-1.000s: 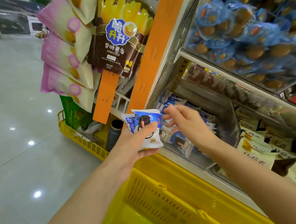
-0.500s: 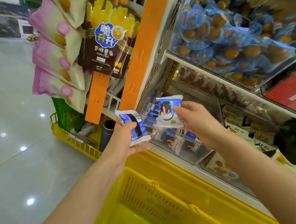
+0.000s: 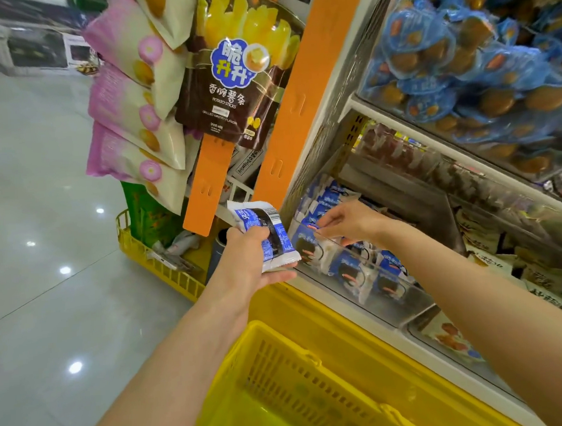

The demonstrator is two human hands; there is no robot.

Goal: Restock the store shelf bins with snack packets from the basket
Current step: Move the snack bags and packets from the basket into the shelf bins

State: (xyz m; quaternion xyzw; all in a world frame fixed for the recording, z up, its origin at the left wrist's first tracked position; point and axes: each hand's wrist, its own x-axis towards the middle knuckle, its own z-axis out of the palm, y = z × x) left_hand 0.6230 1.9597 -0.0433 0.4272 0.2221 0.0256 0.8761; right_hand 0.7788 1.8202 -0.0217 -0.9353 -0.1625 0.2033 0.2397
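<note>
Head view. In the left hand (image 3: 250,266), firmly gripped, a blue-and-white snack packet (image 3: 264,236): thumb across its printed face, fingers curled beneath, barcode end tilted up and away from the body.

Just right of that grip, the clear shelf bin (image 3: 375,300), front wall see-through, stocked with more blue-and-white packets (image 3: 348,271) standing on edge and leaning. Over the bin's near-left corner, the right hand (image 3: 351,222), fingers stretched out toward the left hand, tips on the topmost packets, thumb tucked below. Pinching one or merely touching: cannot tell. Held packet and right fingertips near each other, not touching.

Below both hands, toward the body, the yellow basket (image 3: 281,369), slotted wall and rim showing, inside too blurred to read.

Straight above the left grip, an orange hanging strip (image 3: 206,177), its lower end just beside the held packet's top edge. Higher on it, a dark potato-sticks bag (image 3: 234,85); left of that, pink-and-cream bags (image 3: 127,100) overlapping one another.

Up and right of the right hand, an upper bin heaped with blue-wrapped snacks (image 3: 461,66). Beyond the right forearm, beige packets (image 3: 490,260) in the neighbouring compartment. Down-left of the left wrist, a yellow wire rack (image 3: 158,261) on glossy floor.
</note>
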